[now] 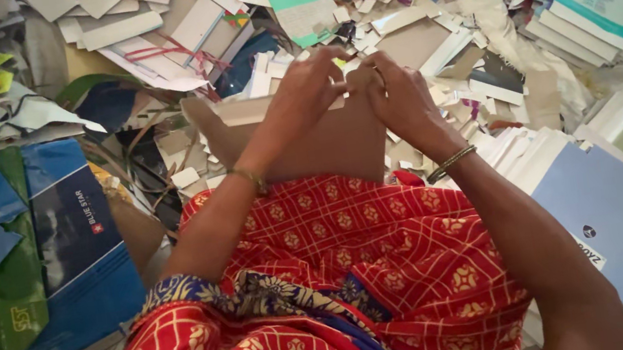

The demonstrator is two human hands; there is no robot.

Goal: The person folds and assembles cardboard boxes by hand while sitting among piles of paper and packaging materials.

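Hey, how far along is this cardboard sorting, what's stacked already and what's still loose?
Looks done: flat sheets lie stacked, a pale blue stack at right and white-and-teal sheets beyond. In hand: the left hand and right hand both grip the top edge of a brown cardboard piece above the lap. Left: a loose heap of scraps ahead, seemingly unsorted, so much appears to remain.

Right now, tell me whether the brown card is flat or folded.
Folded: the brown card has its top flap turned over under both hands.
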